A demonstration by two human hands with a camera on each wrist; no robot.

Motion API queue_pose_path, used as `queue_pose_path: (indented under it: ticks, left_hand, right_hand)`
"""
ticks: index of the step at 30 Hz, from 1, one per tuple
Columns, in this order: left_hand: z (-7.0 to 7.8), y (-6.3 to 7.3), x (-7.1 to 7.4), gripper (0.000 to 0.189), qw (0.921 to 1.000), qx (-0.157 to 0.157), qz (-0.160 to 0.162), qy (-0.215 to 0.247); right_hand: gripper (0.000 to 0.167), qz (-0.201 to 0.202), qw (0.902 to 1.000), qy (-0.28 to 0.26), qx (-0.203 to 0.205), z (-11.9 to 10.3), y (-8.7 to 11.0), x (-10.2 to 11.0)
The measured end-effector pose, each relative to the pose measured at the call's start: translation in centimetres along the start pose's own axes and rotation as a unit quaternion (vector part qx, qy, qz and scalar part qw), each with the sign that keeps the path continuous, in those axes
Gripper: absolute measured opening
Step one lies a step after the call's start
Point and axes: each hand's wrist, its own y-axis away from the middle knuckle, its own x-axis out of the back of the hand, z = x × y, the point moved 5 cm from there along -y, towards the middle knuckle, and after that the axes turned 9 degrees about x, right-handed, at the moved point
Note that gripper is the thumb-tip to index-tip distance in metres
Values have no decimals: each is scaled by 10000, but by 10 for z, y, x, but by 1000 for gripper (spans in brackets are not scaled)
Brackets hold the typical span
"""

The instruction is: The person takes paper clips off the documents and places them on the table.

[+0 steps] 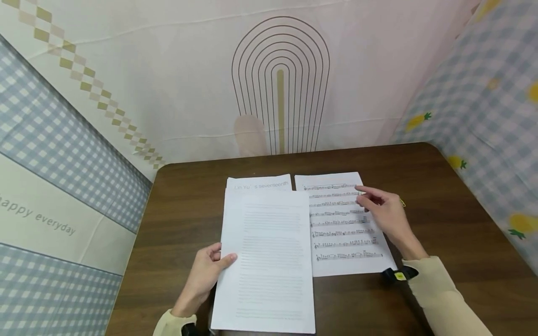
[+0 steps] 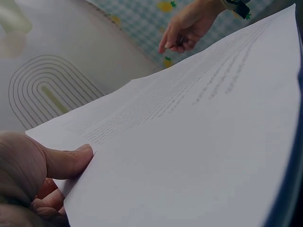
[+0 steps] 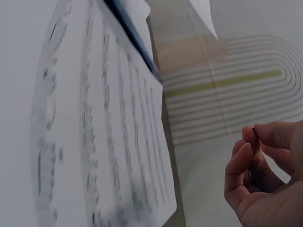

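Observation:
My left hand (image 1: 207, 268) grips the left edge of a stack of printed paper (image 1: 273, 261), thumb on top and fingers curled beneath. In the left wrist view the printed paper (image 2: 180, 156) is tilted close to the camera, with the thumb (image 2: 71, 163) pressing its edge. My right hand (image 1: 384, 210) hovers over the top right of a sheet of music (image 1: 344, 228), fingers loosely bent. In the right wrist view the right hand (image 3: 265, 179) is apart from the sheet music (image 3: 109, 127); I make out nothing held in it.
A page titled "Lin Yu's seventeenth" (image 1: 260, 182) peeks out behind the paper stack. A dark blue edge (image 2: 286, 189) runs along the stack's side. All lie on or above a brown wooden table (image 1: 180, 205), with a patterned cloth (image 1: 189, 70) hanging behind.

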Motion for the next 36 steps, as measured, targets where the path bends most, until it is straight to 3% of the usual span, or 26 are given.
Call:
queue_pose_path:
  ticks: [7,13,19,27,31,36]
  left_hand:
    - [1,-1,12,31,9995,53,319,37]
    - [2,-1,13,32,9997,22,241,3]
    - [2,1,13,31,9997,3,242,-24]
    - [-2,2,17,35,9993,64,355,-73]
    - [-3,1,20,37,9990,53,431,-125]
    - [-3,-1,22,37,9989,96,442,-125]
  right_hand:
    - [39,134,9998,160,6,31,5,29]
    - [39,272,9985,471,-75,52,4,52]
    - [44,96,9952,882,-409,77,0,69]
    - [48,-235,9910,1017,-833,108,-10,89]
    - [47,-384,9861,1405,-800,118,-14,96]
    - [37,-263,9802,1863,-620,126,-16,98]
